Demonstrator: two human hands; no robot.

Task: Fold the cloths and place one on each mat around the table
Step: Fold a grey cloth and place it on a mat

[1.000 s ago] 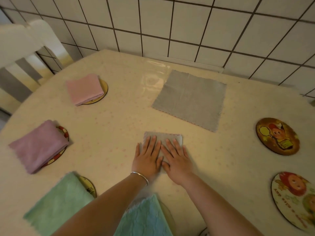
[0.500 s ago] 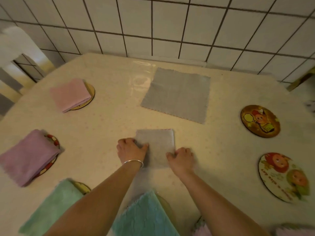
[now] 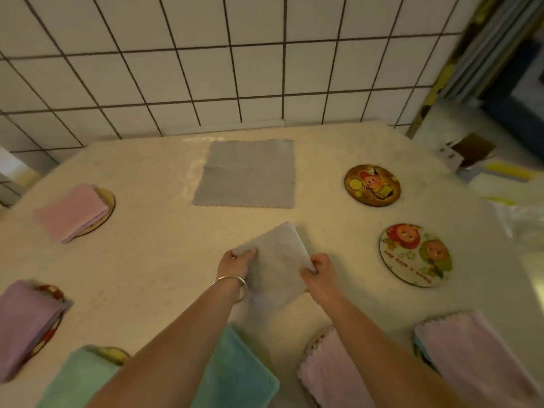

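A folded grey cloth (image 3: 275, 260) is lifted just above the middle of the table, tilted. My left hand (image 3: 237, 262) pinches its left edge and my right hand (image 3: 322, 272) pinches its right edge. A second grey cloth (image 3: 247, 173) lies unfolded and flat near the wall. Two round picture mats (image 3: 372, 185) (image 3: 415, 254) at the right carry no cloth. Folded cloths lie on other mats: pink (image 3: 72, 212), purple (image 3: 25, 322), green (image 3: 76, 378), teal (image 3: 235, 375), and two pale pink ones (image 3: 335, 372) (image 3: 471, 354).
The table (image 3: 153, 260) has a pale speckled cover and abuts a white tiled wall (image 3: 206, 69). At the right, beyond the table edge, lie a cardboard box (image 3: 468, 150) and plastic-wrapped items (image 3: 518, 201).
My hands went from pressing flat on the folded grey cloth to gripping its two sides, then lifted it off the table and turned it. The view swung right.
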